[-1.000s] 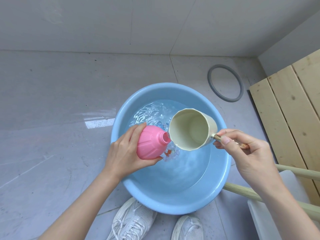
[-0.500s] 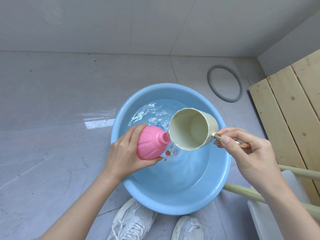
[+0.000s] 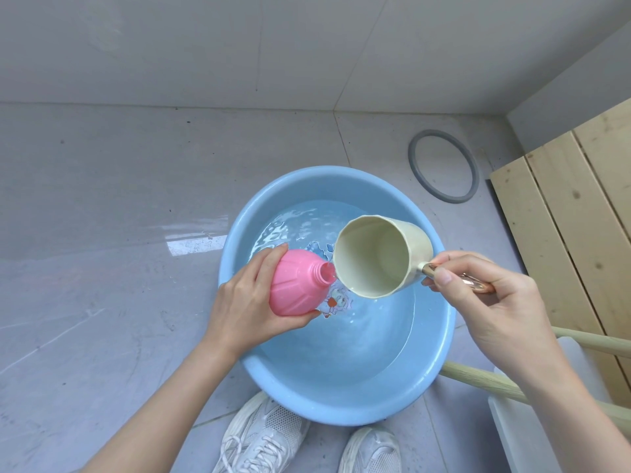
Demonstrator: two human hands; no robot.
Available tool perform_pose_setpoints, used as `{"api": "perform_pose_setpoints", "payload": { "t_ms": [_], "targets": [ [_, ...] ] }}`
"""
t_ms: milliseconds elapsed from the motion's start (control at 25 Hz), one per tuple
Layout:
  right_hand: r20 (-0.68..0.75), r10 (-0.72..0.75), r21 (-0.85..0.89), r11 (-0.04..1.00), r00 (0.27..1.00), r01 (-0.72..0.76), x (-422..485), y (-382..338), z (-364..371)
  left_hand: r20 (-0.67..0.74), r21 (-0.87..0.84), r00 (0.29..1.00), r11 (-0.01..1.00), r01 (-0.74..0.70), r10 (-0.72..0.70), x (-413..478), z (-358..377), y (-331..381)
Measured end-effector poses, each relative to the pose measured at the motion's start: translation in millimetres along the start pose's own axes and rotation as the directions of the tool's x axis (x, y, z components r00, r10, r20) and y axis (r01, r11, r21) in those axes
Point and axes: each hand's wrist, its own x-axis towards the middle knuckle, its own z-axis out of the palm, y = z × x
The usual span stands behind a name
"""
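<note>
Left hand: the left hand [image 3: 246, 308] is gripping the pink bottle [image 3: 297, 285] round its belly, fingers over the top and thumb underneath, and is tilting the open neck rightward.
Right hand: the right hand [image 3: 485, 295] is pinching the handle [image 3: 474, 285] of the cream scoop [image 3: 372, 256], thumb on top, and is tipping its lip toward the bottle's mouth.
Bottle's place: it is hanging above the water over the left side of the blue basin [image 3: 341, 407], with its mouth just beside the scoop's lower rim.
Change: the bottle's neck is now showing more fully than a second ago, when it was tucked against the rim. The ripples near the basin's far edge are settling.
Meaning: the scoop is looking empty inside, so this pour is probably ending and another dip may be needed.
Around: a grey ring [image 3: 411, 162] is lying on the floor beyond the basin's far right edge. White shoes [image 3: 263, 435] are standing at its near edge.
</note>
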Motion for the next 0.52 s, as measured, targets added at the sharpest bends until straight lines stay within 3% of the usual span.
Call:
{"api": "perform_pose_setpoints", "payload": {
  "t_ms": [520],
  "targets": [
    [-0.011, -0.008, 0.002, 1.000, 1.000, 0.008, 0.6, -3.7, 1.0, 0.003, 0.005, 1.000, 1.000, 0.006, -0.006, -0.5, 0.3, -0.7]
  ]
}}
